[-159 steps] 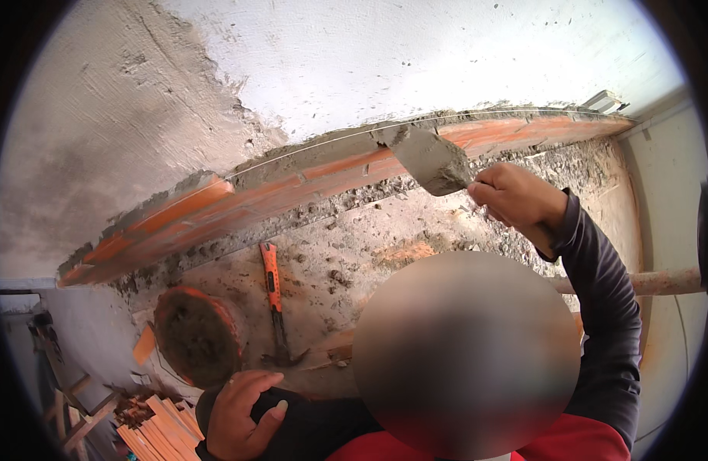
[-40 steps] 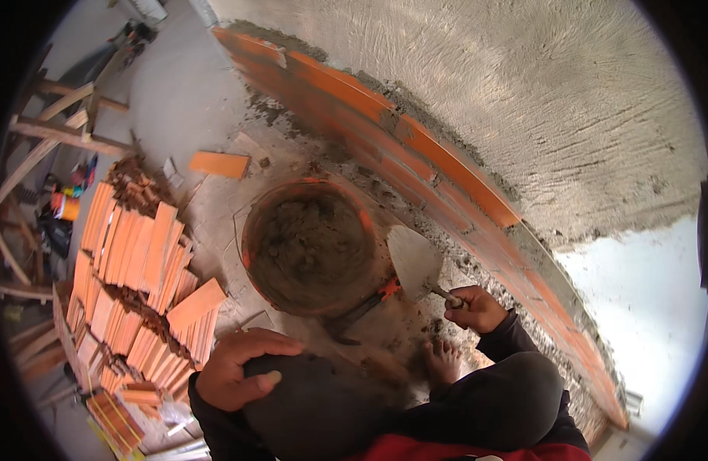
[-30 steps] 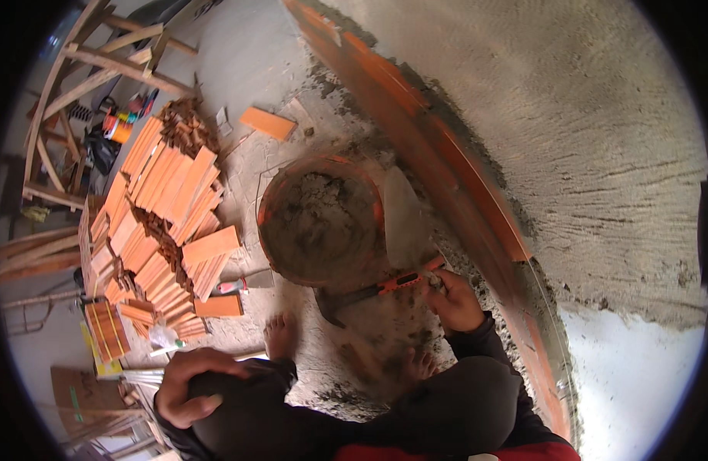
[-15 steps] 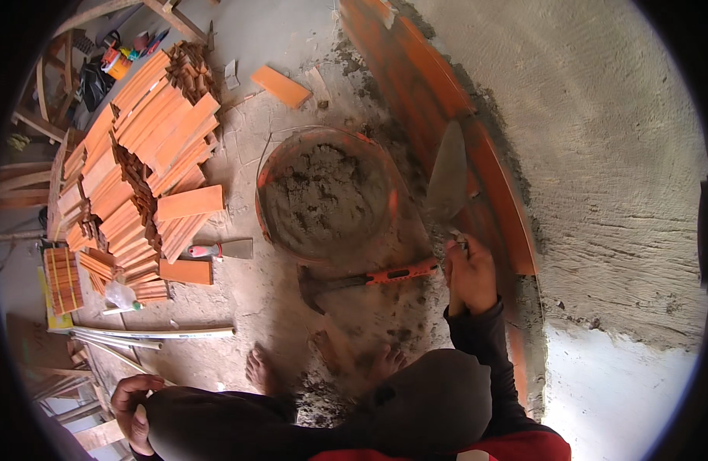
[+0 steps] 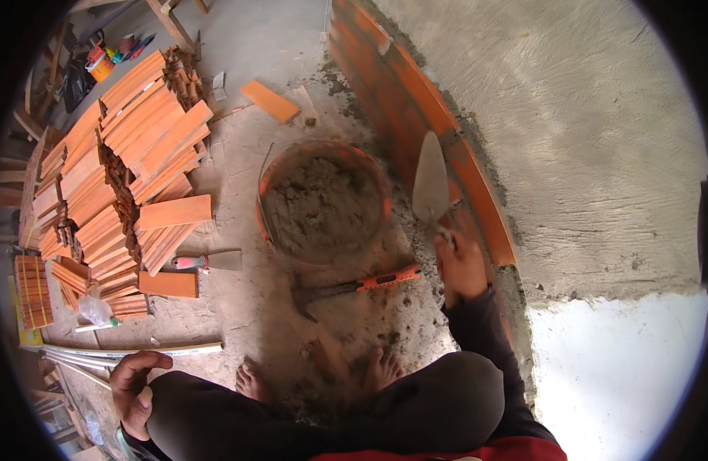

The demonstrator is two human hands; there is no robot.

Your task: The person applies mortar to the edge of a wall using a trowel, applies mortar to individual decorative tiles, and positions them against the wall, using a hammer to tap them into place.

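Note:
My right hand (image 5: pixel 462 265) is closed round the handle of a pointed trowel (image 5: pixel 431 183). Its blade points away from me, in front of orange brick-like tiles (image 5: pixel 425 92) set in a row along the wall's foot. Whether the blade touches them I cannot tell. Left of the trowel stands a round orange bucket (image 5: pixel 262 198) holding grey wet mortar (image 5: pixel 323 200). A hammer (image 5: pixel 358 287) with an orange and black handle lies on the floor between bucket and feet. My left hand (image 5: pixel 137 393) holds nothing, fingers loosely bent and thumb apart, beside my left knee.
Stacked orange tiles (image 5: pixel 131 169) fill the left side. A scraper (image 5: pixel 208 261) and a single tile (image 5: pixel 269 101) lie on the floor. Pale pipes (image 5: pixel 162 350) run near my left hand. A rough plastered wall (image 5: pixel 577 154) rises on the right.
The view has shifted, so most floor things sit further left. My right hand keeps the trowel, its blade now slightly left and more upright in the picture. My left hand shows higher beside the knee.

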